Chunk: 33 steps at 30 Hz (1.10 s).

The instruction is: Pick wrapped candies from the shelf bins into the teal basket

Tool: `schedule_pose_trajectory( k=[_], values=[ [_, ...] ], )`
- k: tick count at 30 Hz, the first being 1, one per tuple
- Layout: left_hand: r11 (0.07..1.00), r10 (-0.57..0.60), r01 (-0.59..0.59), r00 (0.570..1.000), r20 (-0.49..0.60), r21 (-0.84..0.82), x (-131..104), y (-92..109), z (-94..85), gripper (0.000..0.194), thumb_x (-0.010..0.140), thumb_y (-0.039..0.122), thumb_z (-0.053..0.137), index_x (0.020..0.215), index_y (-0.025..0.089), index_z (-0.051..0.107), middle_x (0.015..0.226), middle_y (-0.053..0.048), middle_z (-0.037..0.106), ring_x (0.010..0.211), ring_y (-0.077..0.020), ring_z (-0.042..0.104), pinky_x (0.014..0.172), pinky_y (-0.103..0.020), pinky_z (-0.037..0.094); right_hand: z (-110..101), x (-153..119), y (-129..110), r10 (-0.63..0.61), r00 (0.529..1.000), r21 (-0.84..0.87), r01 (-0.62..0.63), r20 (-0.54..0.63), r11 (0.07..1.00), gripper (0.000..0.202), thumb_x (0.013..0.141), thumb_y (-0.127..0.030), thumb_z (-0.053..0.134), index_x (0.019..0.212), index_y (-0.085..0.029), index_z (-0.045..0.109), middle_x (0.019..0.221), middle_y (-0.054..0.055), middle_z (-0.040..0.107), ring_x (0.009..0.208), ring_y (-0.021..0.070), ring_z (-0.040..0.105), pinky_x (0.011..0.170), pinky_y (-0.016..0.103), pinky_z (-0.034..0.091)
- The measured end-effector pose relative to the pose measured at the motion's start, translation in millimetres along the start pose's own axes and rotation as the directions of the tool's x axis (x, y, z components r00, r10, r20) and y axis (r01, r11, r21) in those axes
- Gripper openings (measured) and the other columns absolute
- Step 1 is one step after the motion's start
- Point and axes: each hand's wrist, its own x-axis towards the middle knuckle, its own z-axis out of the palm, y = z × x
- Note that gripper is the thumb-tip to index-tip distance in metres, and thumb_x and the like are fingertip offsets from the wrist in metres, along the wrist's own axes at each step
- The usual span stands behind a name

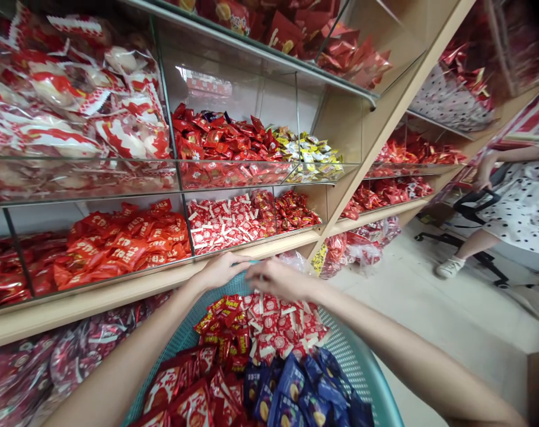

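A teal plastic basket (382,379) stands below me, holding wrapped sweets in separate heaps. Red-and-white twist-wrapped candies (280,326) lie at its far right, small red packets (227,344) at the far left. Nearer are larger red packets (191,400) and dark blue packets (291,379). My left hand (222,270) is closed at the far rim, its fingers reaching over the edge. Beside it, my right hand (278,277) hovers just above the twist-wrapped candies. Its fingers are curled and slightly blurred; whatever they hold, if anything, is hidden.
Wooden shelving with glass dividers (171,118) rises in front, filled with red-wrapped sweets. The lower shelf's wooden edge (255,244) runs just beyond the basket. Bagged goods (362,249) sit on the floor. At right, a person in a dotted garment (522,196) is beside a wheeled chair (478,204).
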Motion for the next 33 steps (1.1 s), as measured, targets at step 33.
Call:
schedule_pose_trajectory(
  k=[33],
  values=[
    [1.000, -0.001, 0.001, 1.000, 0.024, 0.022, 0.2, -0.1, -1.0, 0.040, 0.084, 0.044, 0.042, 0.113, 0.023, 0.061, 0.117, 0.000, 0.060, 0.102, -0.0218, 0.058, 0.091, -0.028, 0.040, -69.9, 74.7, 109.4, 0.547, 0.740, -0.582, -0.659, -0.390, 0.476, 0.032, 0.079, -0.007, 0.044, 0.107, -0.010, 0.060, 0.109, 0.019, 0.058, 0.104, 0.0253, 0.053, 0.079, 0.034, 0.046]
  ],
)
